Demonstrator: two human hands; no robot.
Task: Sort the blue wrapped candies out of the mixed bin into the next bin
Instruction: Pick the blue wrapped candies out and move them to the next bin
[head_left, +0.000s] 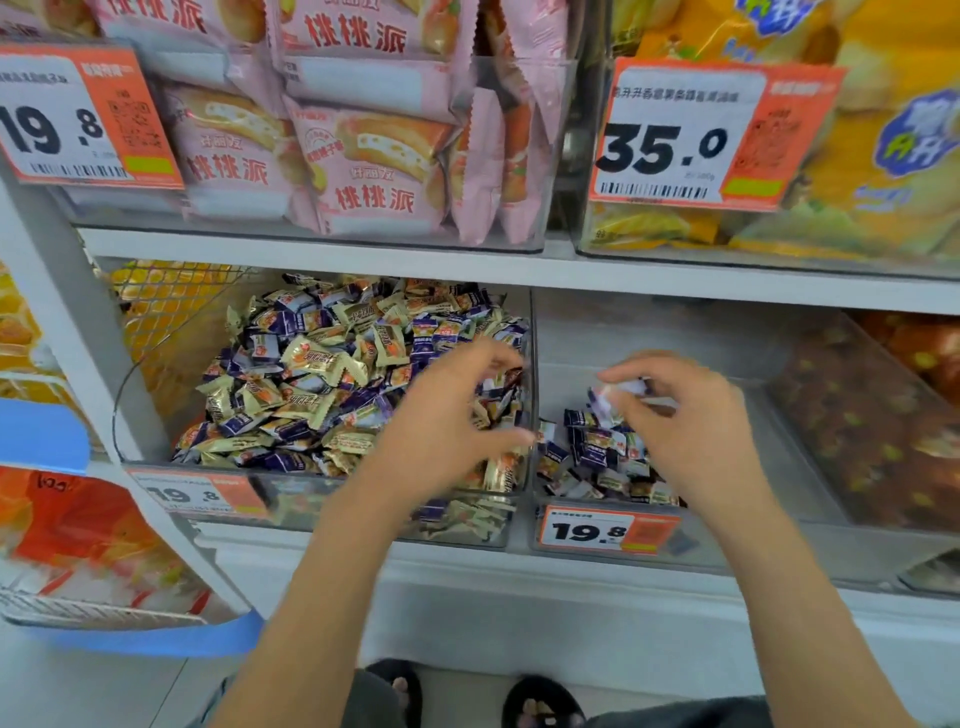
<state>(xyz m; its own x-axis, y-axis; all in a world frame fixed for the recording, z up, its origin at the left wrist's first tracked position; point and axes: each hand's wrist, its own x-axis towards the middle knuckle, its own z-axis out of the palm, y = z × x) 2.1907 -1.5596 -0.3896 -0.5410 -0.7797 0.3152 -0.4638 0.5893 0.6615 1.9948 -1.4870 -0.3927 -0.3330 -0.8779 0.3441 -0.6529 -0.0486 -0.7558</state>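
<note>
Blue candies: small pile in next bin; many remain in mixed bin.
Right hand: pinches blurred wrappers over pile.
Left hand: spread, curled, holds nothing certain.
Risk: loose pinch drops candy outside; gold pieces carried across.

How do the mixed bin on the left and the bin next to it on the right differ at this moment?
The mixed bin is heaped with gold and blue candies; the next bin holds only a small pile of blue ones near its front. The left hand reaches over the mixed bin; the right hand pinches a candy above the next bin. Both are clear bins with orange 19.8 tags.
</note>
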